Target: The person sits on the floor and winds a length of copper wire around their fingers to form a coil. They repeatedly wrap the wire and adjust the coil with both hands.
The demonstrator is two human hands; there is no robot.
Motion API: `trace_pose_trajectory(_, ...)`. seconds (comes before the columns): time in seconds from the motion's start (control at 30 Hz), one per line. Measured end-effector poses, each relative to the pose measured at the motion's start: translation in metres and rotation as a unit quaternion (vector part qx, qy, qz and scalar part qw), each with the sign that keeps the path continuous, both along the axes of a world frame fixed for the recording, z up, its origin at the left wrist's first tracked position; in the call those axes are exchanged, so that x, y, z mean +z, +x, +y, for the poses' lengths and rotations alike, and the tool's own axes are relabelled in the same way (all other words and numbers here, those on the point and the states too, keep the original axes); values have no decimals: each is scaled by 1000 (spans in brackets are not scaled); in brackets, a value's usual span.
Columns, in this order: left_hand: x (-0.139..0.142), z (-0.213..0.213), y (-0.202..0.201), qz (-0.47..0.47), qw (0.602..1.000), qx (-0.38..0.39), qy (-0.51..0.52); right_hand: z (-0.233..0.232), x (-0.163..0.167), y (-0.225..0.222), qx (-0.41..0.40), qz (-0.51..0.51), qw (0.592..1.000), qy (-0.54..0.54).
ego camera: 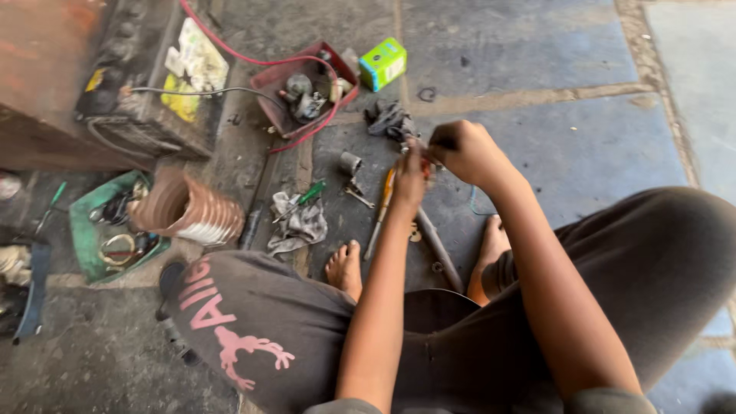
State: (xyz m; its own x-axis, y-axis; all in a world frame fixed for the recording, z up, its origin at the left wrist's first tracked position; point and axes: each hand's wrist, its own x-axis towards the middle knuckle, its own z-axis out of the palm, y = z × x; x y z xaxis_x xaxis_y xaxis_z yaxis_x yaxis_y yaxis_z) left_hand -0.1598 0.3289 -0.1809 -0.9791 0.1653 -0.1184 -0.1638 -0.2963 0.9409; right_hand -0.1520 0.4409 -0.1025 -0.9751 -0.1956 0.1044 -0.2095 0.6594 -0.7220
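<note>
My left hand (411,178) and my right hand (461,151) meet above the floor, both pinching one small dark part (424,156) between their fingertips; blur hides what it is. A long metal rod (438,247) lies on the floor just below the hands, running toward my feet. An orange-handled screwdriver (381,208) lies beside my left forearm. My knees in dark trousers frame the lower view, and my bare feet (344,268) rest on the floor.
A red tray (270,80) of small metal parts with a red wire looped over it, a green box (382,63), a dark rag (389,119), a grey rag (295,225) with a green-handled screwdriver, a small metal cylinder (350,162), a copper coil (188,208), a green tray (86,234), and a large battery (153,69).
</note>
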Motion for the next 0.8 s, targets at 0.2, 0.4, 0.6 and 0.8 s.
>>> trace_pose_trajectory(0.2,16,0,-1,29,997,-15,73,0,-3,-6,18,-46,984,-173)
trace_pose_trajectory(0.4,11,-1,-2,54,995,-47,73,-2,-15,2,-7,-72,957,-280)
trace_pose_trajectory(0.6,-3,5,-19,96,988,30,-117,-13,-24,1,-97,5,985,-144)
trace_pose_trajectory(0.8,1,0,-20,168,934,91,-301,-24,-31,-2,-111,27,986,-120)
